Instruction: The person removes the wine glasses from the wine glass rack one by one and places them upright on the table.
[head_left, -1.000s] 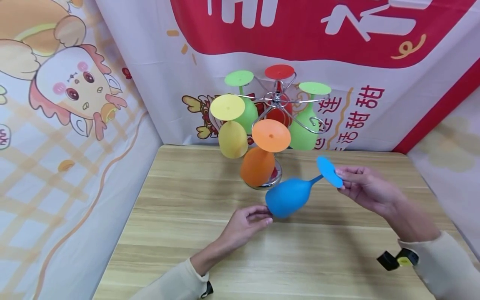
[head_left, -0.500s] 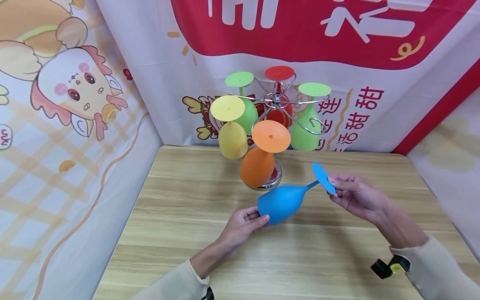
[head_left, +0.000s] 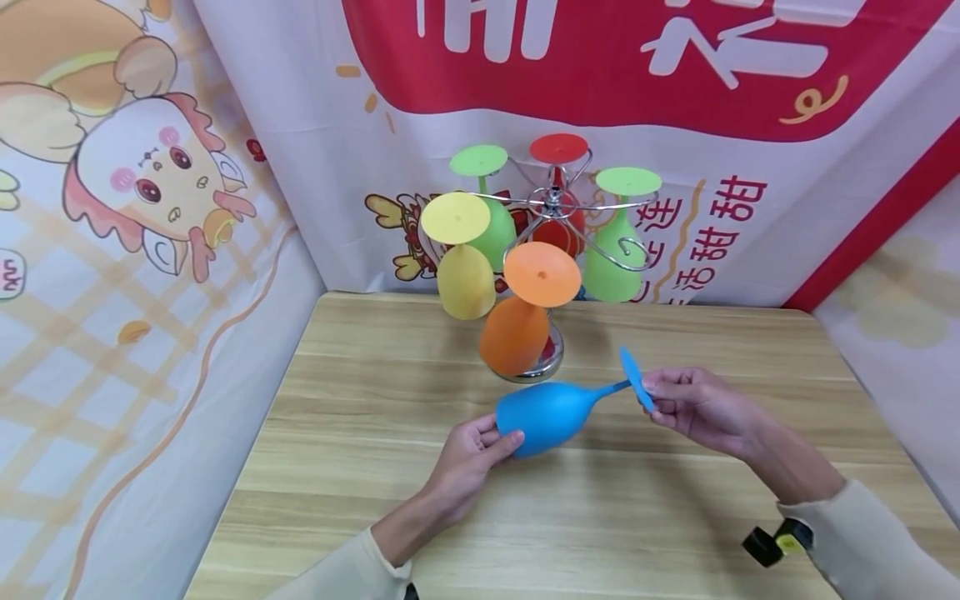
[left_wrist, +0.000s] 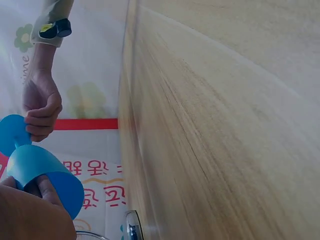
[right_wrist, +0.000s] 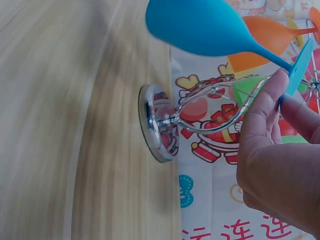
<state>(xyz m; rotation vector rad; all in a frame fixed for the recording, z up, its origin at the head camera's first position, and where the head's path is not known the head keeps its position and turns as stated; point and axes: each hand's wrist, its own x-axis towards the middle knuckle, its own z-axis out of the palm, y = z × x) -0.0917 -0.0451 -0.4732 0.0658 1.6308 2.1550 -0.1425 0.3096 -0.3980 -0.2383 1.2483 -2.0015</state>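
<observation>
A blue wine glass is held tilted on its side above the table, in front of a chrome rack. My left hand grips the bowl near its rim, thumb outside; in the left wrist view some fingers reach inside the bowl. By the edge of its round foot, my right hand pinches the glass between thumb and fingers. On the chrome rack, several glasses hang upside down: an orange glass, a yellow glass, a red glass and green ones.
The rack's round chrome base stands on the wooden table near its back edge. Printed cloth hangs behind the table and along both sides.
The blue glass has moved left and toward me, tipping closer to level. My left hand has taken a fuller grip on its bowl; my right hand stays on the foot.
</observation>
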